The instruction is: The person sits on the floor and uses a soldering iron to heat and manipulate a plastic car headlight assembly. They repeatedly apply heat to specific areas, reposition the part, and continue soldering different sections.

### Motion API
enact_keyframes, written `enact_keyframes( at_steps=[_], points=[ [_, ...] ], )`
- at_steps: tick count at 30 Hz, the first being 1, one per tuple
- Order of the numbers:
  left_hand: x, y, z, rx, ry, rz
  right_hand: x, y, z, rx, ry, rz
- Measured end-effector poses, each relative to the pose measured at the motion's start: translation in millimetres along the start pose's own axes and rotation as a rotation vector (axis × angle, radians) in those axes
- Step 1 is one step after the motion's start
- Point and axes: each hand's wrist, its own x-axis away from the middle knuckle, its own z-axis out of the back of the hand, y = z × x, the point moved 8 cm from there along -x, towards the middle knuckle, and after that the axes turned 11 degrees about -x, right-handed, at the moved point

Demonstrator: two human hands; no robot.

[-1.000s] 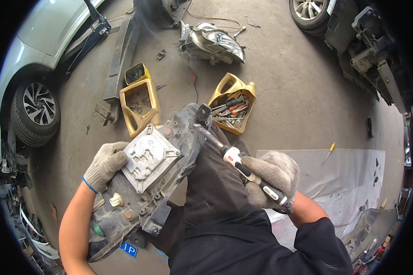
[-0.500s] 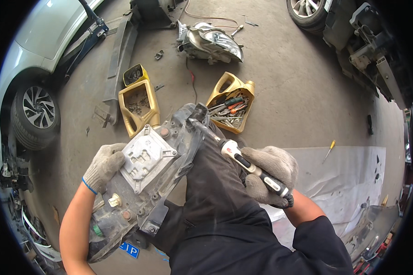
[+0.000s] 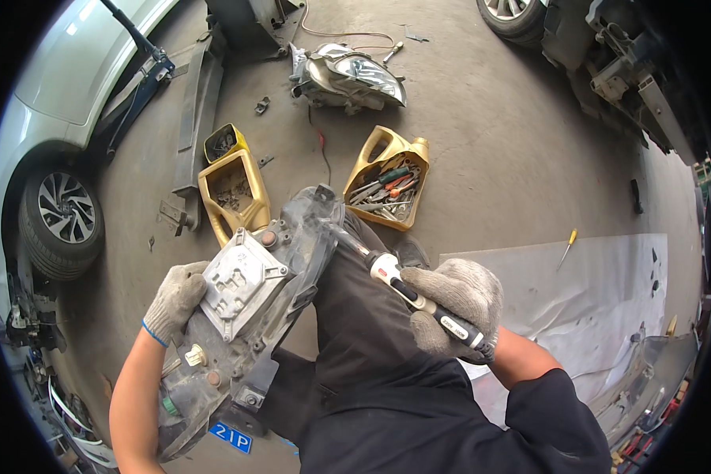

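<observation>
My gloved left hand [image 3: 178,300] grips the edge of a dusty headlight housing [image 3: 235,363] lying over my lap, beside the square silver module [image 3: 235,284] on its back. My gloved right hand [image 3: 450,308] is closed round a white and black soldering-iron-like tool [image 3: 385,270]. Its metal tip reaches the translucent plastic at the housing's upper corner [image 3: 317,207], where faint smoke hangs; the exact contact is unclear.
Beyond lie two gold cut-down jugs [image 3: 233,197] [image 3: 383,154], one holding tools, a yellow container [image 3: 225,142] and a headlight [image 3: 351,79]. A white car [image 3: 63,71] stands left, vehicle parts [image 3: 624,87] right, a screwdriver [image 3: 570,241] near a white sheet [image 3: 545,268].
The view has tilted slightly. The tool and housing sit a little further left in it, with haze showing round the tip. Both hands keep their grips.
</observation>
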Motion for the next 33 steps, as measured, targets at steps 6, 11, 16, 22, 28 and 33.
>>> enact_keyframes(
  at_steps=[6, 11, 16, 22, 28, 33],
  points=[
    [-4.2, -14.1, -3.5, 0.014, -0.028, 0.019, 7.4, 1.3, -1.6, -0.083, 0.027, 0.017],
    [-3.9, -49.3, -5.7, 0.074, -0.026, 0.123, 27.4, 7.5, 11.6, -0.08, 0.07, 0.014],
    [-6.3, -72.5, -12.5, 0.251, -0.031, 0.193, 49.9, 54.4, 20.5, -0.317, 0.411, -0.08],
    [-7.7, -62.7, -18.3, 0.26, -0.103, 0.118, -2.6, 152.8, -58.7, -0.767, 0.627, -0.254],
    [-2.1, -60.1, -20.0, 0.346, -0.075, 0.117, -11.1, 182.9, -117.8, -1.038, 0.64, -0.365],
    [-0.8, -61.4, -22.1, 0.419, -0.054, 0.157, -5.7, 179.2, -119.9, -0.726, 0.757, -0.312]
  ],
)
